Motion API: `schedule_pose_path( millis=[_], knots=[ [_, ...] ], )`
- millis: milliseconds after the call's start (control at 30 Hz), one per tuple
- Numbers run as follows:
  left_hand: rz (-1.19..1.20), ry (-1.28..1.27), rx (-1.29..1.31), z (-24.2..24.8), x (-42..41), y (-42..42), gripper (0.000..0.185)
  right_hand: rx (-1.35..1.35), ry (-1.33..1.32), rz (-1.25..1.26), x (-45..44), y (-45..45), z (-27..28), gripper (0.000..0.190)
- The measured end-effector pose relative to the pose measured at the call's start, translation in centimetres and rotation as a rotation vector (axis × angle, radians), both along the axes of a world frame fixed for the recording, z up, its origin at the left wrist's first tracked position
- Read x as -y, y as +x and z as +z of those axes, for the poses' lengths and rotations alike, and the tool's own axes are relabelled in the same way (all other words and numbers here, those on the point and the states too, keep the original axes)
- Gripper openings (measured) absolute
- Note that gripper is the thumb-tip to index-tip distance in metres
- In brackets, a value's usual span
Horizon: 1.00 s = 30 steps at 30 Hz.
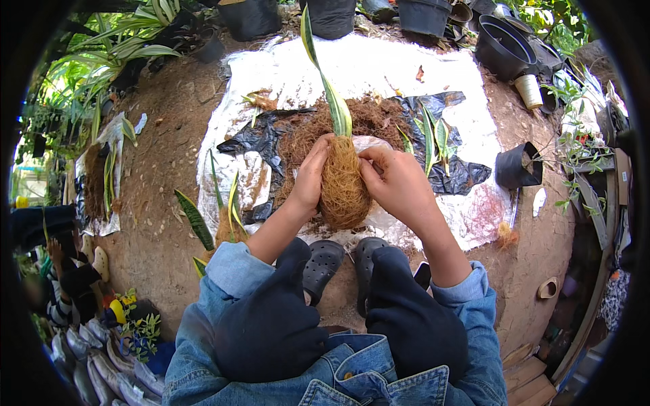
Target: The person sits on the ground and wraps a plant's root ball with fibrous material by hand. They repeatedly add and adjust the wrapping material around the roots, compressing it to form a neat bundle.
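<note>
Between my hands stands a ball of brown coconut fibre [346,190], with a long variegated snake plant leaf [337,104] rising out of its top. My left hand [311,175] grips the ball along its left side. On the right side, the curled fingers and thumb of my right hand [393,172] pinch at its upper edge; whether they hold a thread too is too small to tell. Behind the ball lies a heap of loose coir [373,119] on a black plastic sheet [447,175], spread over a white woven sack [355,63]. Clear plastic [373,143] shows partly behind my right hand.
Snake plant cuttings [429,137] lie on the plastic at right. Another fibre-wrapped snake plant [227,226] sits by my left forearm. Black pots [325,18] line the back; a black plant bag [518,165] lies at right. A person [63,274] sits at far left.
</note>
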State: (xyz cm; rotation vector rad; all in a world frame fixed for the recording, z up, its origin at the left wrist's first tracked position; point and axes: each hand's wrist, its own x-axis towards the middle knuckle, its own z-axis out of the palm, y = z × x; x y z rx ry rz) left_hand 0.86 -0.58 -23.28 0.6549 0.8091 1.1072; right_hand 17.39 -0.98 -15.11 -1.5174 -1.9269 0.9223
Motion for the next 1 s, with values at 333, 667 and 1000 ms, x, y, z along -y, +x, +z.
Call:
schedule_pose_path(
  millis=[333,667,1000],
  knots=[
    [-0.065,-0.131,0.020,-0.6,0.2,-0.7,0.038,-0.004,-0.048,0.034,0.1,-0.2,0.3,0.022],
    [0.079,-0.196,0.038,-0.8,-0.3,-0.9,0.041,0.024,0.081,-0.059,0.6,-0.8,0.7,0.016],
    [0.303,-0.184,-0.076,-0.8,-1.4,-1.7,0.039,-0.044,0.082,-0.025,1.7,-0.6,2.3,0.013]
  ],
)
